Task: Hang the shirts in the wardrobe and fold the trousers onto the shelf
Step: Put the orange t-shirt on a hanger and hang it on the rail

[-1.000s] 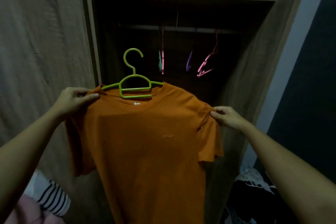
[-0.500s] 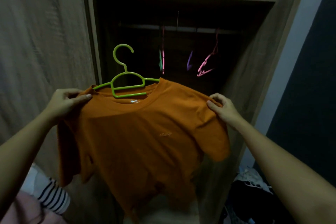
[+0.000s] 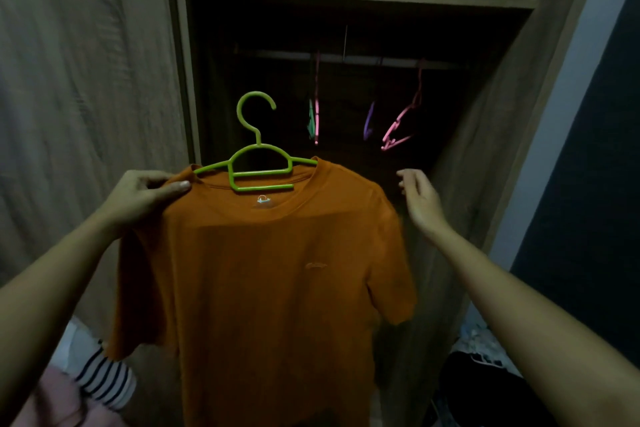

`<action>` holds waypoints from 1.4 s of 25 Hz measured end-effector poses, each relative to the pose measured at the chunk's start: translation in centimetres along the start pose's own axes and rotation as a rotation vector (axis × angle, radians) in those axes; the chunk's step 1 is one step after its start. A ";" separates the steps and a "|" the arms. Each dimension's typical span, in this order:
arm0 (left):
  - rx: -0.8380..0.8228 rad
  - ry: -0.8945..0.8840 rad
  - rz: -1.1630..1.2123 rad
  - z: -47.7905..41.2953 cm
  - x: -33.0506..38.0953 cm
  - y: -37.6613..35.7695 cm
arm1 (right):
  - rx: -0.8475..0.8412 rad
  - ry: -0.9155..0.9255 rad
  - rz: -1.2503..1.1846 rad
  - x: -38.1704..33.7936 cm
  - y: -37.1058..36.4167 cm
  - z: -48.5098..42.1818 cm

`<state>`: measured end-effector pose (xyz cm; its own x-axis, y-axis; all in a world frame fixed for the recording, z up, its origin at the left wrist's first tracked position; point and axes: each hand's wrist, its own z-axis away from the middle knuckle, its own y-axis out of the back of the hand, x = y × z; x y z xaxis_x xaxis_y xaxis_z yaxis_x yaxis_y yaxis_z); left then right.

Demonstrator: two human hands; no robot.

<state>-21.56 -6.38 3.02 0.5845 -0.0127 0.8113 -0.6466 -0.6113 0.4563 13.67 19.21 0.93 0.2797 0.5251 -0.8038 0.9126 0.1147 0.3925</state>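
Left hand (image 3: 143, 196) fingers pinch orange shirt (image 3: 270, 281) shoulder; right hand (image 3: 420, 199) apart

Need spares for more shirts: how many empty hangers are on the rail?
4: a pink hanger and a teal hanger at left, a purple hanger and a second pink hanger at right. Darkness may hide more.

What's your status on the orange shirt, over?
Status: left hand grips orange shirt at shoulder; right hand open, clear of it. Shirt on green hanger, not yet on rail. Rail holds pink hanger, others.
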 end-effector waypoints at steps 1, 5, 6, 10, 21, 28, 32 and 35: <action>0.002 0.002 -0.002 0.1 -0.1 -0.1 | -0.004 0.091 0.010 0.1 -0.3 0.4; 0.001 0.011 -0.018 0.0 -0.3 0.1 | -0.229 0.155 0.188 1.7 -2.0 1.0; 0.001 0.006 -0.044 -0.1 -0.3 0.4 | -0.224 0.148 0.167 1.8 -2.0 0.9; -0.022 -0.004 -0.237 -0.3 -0.8 1.6 | -0.292 0.100 0.040 0.8 -0.1 -0.5; 0.002 -0.014 0.008 0.1 -1.1 -0.4 | 0.042 0.122 0.434 -1.2 -2.5 -2.1; 0.193 -0.043 -0.343 -0.5 1.2 -3.5 | -0.554 0.088 -0.057 -10.7 -12.2 3.0; 0.387 -0.123 -0.522 0.5 3.4 -5.7 | -0.471 -0.114 -0.244 -14.9 -17.0 1.2; 0.337 -0.129 -0.540 1.3 4.7 -6.2 | -0.428 -0.232 -0.302 -15.4 -18.4 -0.6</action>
<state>-14.18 -3.68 3.59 0.8518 0.2842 0.4400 -0.0680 -0.7728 0.6309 -7.63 9.47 6.38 0.1278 0.2227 -0.9665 0.7733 0.5878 0.2377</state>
